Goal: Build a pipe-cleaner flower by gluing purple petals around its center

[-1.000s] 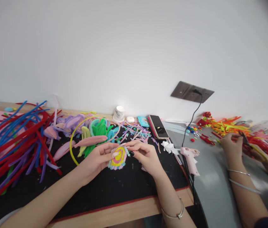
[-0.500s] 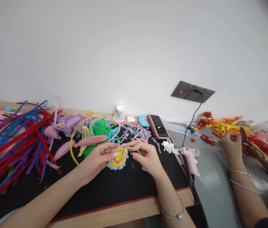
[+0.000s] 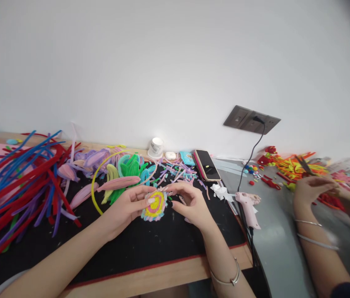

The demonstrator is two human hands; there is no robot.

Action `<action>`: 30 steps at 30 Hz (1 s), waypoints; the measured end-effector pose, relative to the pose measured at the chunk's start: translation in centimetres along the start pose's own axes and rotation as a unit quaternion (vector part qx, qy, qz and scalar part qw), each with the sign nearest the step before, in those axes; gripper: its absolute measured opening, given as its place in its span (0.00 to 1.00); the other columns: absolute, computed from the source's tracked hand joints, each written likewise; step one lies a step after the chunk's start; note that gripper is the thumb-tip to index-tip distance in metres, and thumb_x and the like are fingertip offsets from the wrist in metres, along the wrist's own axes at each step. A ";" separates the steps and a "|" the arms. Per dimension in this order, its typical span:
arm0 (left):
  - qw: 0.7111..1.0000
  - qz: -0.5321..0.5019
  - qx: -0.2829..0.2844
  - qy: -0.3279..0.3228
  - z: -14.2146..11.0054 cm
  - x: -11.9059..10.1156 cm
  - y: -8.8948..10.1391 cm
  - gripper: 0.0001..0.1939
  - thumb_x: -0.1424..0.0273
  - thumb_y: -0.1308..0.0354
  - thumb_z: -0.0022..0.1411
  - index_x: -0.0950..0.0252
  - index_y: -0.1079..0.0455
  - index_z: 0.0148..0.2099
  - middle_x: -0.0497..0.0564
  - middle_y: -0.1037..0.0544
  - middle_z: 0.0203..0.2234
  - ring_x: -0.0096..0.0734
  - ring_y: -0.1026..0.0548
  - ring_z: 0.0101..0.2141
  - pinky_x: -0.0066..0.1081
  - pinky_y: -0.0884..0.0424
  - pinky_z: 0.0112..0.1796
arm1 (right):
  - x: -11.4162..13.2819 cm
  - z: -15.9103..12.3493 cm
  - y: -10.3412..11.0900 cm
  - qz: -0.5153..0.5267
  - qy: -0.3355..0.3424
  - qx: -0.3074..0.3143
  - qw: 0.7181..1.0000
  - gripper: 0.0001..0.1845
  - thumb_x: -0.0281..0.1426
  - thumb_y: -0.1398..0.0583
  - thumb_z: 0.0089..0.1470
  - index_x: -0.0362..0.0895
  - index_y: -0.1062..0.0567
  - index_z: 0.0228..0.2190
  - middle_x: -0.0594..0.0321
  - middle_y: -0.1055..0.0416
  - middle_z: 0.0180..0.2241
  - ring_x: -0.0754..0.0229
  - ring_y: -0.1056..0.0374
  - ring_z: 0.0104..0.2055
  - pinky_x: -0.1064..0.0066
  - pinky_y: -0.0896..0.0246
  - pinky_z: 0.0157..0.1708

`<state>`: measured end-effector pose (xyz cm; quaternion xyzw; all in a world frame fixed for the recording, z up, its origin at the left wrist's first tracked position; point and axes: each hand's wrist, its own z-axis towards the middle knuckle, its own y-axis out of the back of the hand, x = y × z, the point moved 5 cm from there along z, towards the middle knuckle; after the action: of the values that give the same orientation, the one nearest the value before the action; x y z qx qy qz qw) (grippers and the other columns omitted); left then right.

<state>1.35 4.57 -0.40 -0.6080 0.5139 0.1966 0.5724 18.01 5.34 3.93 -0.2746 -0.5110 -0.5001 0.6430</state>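
Between my two hands is a small round disc of coiled pipe cleaner point(image 3: 155, 209), yellow and pink inside with a frilly edge of pale blue and pink. My left hand point(image 3: 134, 203) grips its left side, thumb on the front face. At the upper right rim, my right hand point(image 3: 190, 203) has its bent fingers and thumb closed on the edge; exactly what the fingertips pinch is partly hidden. Just behind the hands lie a pink pipe-cleaner petal point(image 3: 119, 183), green looped leaves point(image 3: 130, 167) and a yellow pipe-cleaner hoop point(image 3: 93, 192).
Red, blue and purple pipe cleaners point(image 3: 35, 182) heap at the left. Cut bits point(image 3: 178, 171), a paper cup point(image 3: 156, 147) and a phone point(image 3: 207, 165) lie behind. A pink glue gun point(image 3: 249, 211) with a cord is at right. Beyond it, another person's hands point(image 3: 313, 190) work with scissors point(image 3: 304, 165).
My hands stay nearly still around the disc, which tilts slightly. At right, the other person's hands have drawn together, and their scissors now point up and left.
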 end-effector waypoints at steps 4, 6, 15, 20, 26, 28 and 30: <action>1.000 0.001 -0.001 -0.001 0.1 0.2 0.2 0.17 0.70 0.29 0.45 0.64 0.25 0.39 0.52 0.20 0.35 0.35 0.24 0.36 0.30 0.30 0.36 | 0.0 0.0 0.0 0.014 0.017 0.014 1.000 0.11 0.24 0.37 0.49 0.46 0.23 0.37 0.58 0.25 0.42 0.55 0.31 0.48 0.60 0.38 0.51; 1.000 0.003 0.003 -0.005 0.1 0.3 0.3 0.17 0.70 0.29 0.45 0.64 0.25 0.40 0.51 0.20 0.35 0.35 0.24 0.36 0.30 0.30 0.37 | 0.0 0.1 0.0 0.010 0.019 0.016 1.000 0.12 0.23 0.37 0.49 0.46 0.23 0.37 0.58 0.26 0.42 0.55 0.31 0.48 0.60 0.38 0.51; 1.000 -0.011 0.008 -0.011 0.4 0.4 0.5 0.17 0.72 0.30 0.46 0.64 0.25 0.40 0.51 0.20 0.33 0.33 0.24 0.34 0.29 0.30 0.36 | 0.2 0.1 -0.1 0.013 0.020 0.016 1.000 0.12 0.23 0.37 0.49 0.47 0.24 0.37 0.57 0.26 0.42 0.54 0.32 0.49 0.60 0.38 0.50; 1.000 -0.024 0.009 -0.011 0.5 0.4 0.6 0.16 0.72 0.30 0.46 0.64 0.25 0.40 0.51 0.20 0.35 0.33 0.24 0.35 0.28 0.30 0.36 | 0.1 0.1 -0.1 0.032 0.023 0.019 0.999 0.13 0.22 0.37 0.49 0.47 0.23 0.37 0.57 0.27 0.43 0.54 0.32 0.49 0.62 0.38 0.49; 1.000 -0.024 0.000 -0.015 0.4 0.4 0.6 0.15 0.73 0.30 0.47 0.64 0.25 0.39 0.52 0.20 0.34 0.34 0.23 0.34 0.30 0.30 0.36 | -0.1 0.1 -0.1 0.035 0.024 0.020 0.999 0.13 0.22 0.37 0.49 0.47 0.23 0.38 0.57 0.27 0.43 0.54 0.33 0.50 0.61 0.38 0.49; 1.000 -0.021 0.000 -0.015 0.4 0.3 0.5 0.15 0.72 0.30 0.46 0.65 0.25 0.39 0.52 0.20 0.33 0.34 0.23 0.34 0.29 0.30 0.36 | -0.2 0.1 -0.1 0.029 0.025 0.020 0.999 0.13 0.23 0.37 0.49 0.47 0.23 0.38 0.56 0.27 0.43 0.53 0.33 0.50 0.60 0.38 0.49; 1.000 -0.017 0.000 -0.016 0.3 0.2 0.4 0.16 0.72 0.30 0.46 0.65 0.26 0.40 0.52 0.20 0.33 0.33 0.23 0.34 0.29 0.30 0.36 | -0.2 0.1 -0.1 0.026 0.026 0.021 0.999 0.13 0.23 0.37 0.50 0.48 0.23 0.38 0.56 0.28 0.44 0.53 0.33 0.50 0.60 0.39 0.49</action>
<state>1.18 4.89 -0.87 -0.6135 0.4938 0.1964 0.5841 17.86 5.47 3.80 -0.2612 -0.4968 -0.4793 0.6747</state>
